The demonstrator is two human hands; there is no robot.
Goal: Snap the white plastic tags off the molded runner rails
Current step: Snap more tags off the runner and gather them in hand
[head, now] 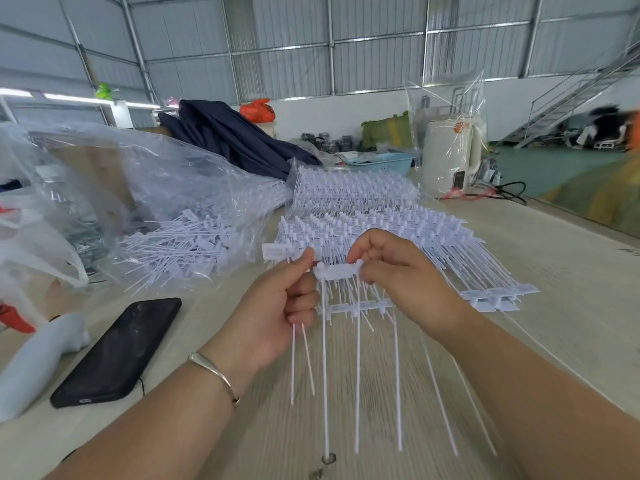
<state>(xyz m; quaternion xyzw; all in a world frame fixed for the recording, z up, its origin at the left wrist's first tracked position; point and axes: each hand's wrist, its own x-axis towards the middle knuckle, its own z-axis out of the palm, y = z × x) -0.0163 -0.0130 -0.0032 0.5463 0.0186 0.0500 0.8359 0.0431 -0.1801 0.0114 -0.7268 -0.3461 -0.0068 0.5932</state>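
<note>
We see both hands raised just above the wooden table (519,237), working one section of runner rail (341,271) between them. The left hand (277,306) is curled closed around tags already freed, whose thin tails (298,362) hang down out of the fist, while one flat tag head (275,251) juts out to the left above the thumb. The right hand (398,275) pinches the right end of the rail section between thumb and bent fingers. The rail's long axis runs left to right, spanning the gap between the two hands and touching both, whereas the attached tag stems (358,375) hang toward us, crosswise to the rail. We judge that the coming break depends on this crossing: a tag must be bent against the rail's axis, and the left hand, whose thumb lies at the rail's left end, appears nearer to the next tag in line. Motion blur hides the exact joint. Beyond the hands, unbroken rails lie stacked (363,209) on the table, well apart from the loose tags heaped in a clear plastic bag (173,216) to the left. A black phone (117,351) rests near the left forearm.
</note>
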